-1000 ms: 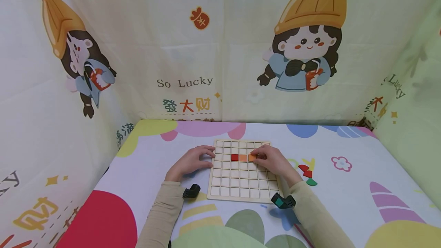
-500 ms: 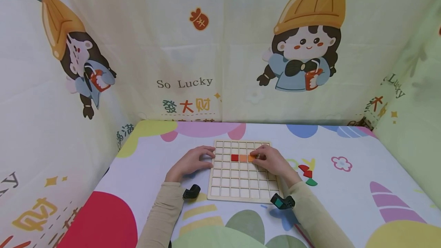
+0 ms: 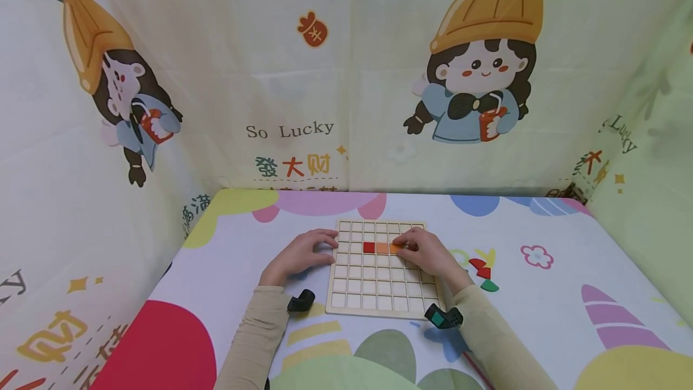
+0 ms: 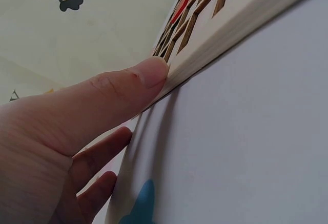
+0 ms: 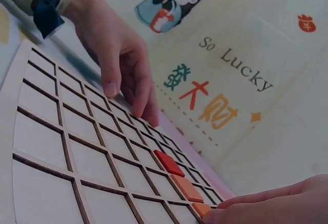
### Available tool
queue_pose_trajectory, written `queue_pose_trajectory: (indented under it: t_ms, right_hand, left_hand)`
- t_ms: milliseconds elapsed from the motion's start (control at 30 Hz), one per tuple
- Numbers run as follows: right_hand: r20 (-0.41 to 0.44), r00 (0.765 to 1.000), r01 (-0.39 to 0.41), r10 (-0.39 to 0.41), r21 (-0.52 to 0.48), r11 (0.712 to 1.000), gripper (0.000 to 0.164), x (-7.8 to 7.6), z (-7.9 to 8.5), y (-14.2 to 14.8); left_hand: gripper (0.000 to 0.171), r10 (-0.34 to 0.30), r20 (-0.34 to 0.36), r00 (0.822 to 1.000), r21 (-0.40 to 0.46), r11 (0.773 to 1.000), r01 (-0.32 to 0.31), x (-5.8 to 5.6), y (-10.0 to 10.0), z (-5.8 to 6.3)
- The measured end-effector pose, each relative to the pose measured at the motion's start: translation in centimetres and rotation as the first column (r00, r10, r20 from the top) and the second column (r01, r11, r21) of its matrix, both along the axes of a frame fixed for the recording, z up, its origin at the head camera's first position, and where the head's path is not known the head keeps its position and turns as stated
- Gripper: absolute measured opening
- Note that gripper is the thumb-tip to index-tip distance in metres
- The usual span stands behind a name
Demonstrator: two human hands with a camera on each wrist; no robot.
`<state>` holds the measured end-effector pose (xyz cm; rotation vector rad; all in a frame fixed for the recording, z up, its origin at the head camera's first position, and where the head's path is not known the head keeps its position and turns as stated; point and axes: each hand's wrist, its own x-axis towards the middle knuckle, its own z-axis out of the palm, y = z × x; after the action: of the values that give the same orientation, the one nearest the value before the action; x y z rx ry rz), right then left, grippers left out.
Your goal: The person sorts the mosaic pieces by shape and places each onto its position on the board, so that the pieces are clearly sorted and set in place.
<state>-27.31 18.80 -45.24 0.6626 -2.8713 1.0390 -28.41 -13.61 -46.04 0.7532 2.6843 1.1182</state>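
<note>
A wooden grid board [image 3: 379, 287] lies on the table in the head view. Along one row sit a red square tile [image 3: 369, 248], a light orange tile [image 3: 382, 248] and a brighter orange tile [image 3: 395, 248]. My right hand [image 3: 429, 251] pinches the brighter orange tile at its cell, thumb and forefinger partly covering it; in the right wrist view the fingertips meet the tile [image 5: 200, 208]. At the board's left edge, my left hand [image 3: 303, 251] rests with relaxed fingers. Its thumb [image 4: 152, 71] touches the frame's side in the left wrist view.
Right of the board, beside my right forearm, lie loose red pieces [image 3: 483, 273] and a green piece [image 3: 489, 286]. Printed cloth [image 3: 379, 95] walls rise behind the table and on both sides. A patterned cover [image 3: 547, 294] spreads over the tabletop.
</note>
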Motion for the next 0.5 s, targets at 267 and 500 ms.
queue_pose_trajectory:
  t_ms: [267, 500]
  right_hand:
    - [-0.001, 1.0, 0.004, -0.004, 0.001, 1.0, 0.02, 0.01, -0.04, -0.02]
    - [0.002, 1.0, -0.005, 0.005, -0.013, 1.0, 0.02, 0.08, -0.06, -0.02]
  left_hand:
    - [0.026, -0.008, 0.001, 1.0, 0.007, 1.0, 0.008, 0.01, 0.02, -0.01]
    - [0.026, -0.006, -0.005, 1.0, -0.002, 1.0, 0.006, -0.08, -0.02, -0.11]
